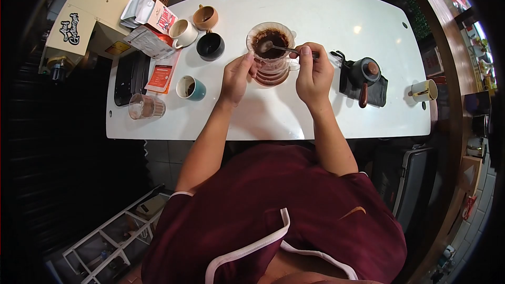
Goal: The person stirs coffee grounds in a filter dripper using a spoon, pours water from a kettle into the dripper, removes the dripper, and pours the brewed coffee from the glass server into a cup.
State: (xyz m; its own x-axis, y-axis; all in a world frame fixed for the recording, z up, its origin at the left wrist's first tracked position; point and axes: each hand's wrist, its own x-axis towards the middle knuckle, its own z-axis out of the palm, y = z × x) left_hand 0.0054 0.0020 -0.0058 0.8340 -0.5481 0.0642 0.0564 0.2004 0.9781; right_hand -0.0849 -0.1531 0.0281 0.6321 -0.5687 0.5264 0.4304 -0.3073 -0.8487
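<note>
A clear dripper point(254, 32) with dark wet coffee grounds point(273, 37) inside stands on a glass server point(272, 78) holding brown liquid. My right hand point(314, 73) pinches the handle of a metal spoon point(269, 46), whose bowl is over the grounds inside the dripper. At the dripper's left side is my left hand point(238, 77), its fingertips bent together near the lower wall. Whether those fingertips grip the dripper or only rest by it is hard to make out.
Left of the dripper are a black cup point(210, 47), a cream mug point(183, 32), a brown cup point(205, 17), a teal cup point(195, 89) and a ribbed glass point(147, 107). A black kettle point(364, 72) lies right, with a pale mug point(424, 90) beyond. Coffee bags point(151, 43) stand by a grinder point(84, 16).
</note>
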